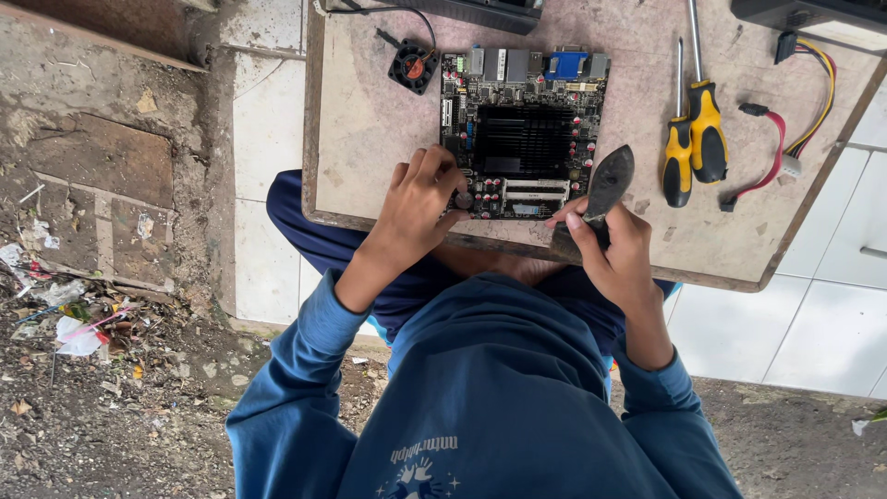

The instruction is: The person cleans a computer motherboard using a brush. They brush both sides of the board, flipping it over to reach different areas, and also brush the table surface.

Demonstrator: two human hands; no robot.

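Note:
A small black motherboard with a finned black heatsink lies on a worn tabletop. My left hand rests its fingertips on the board's near left corner, touching small parts there. My right hand grips the handle of a dark brush, whose flat bristle head stands up just beside the board's near right corner. Both arms wear blue sleeves.
A small black fan with a red hub lies left of the board. Two yellow-and-black screwdrivers and red, yellow and black cables lie to the right. Dark boxes sit at the table's far edge. Litter and dirt cover the ground at left.

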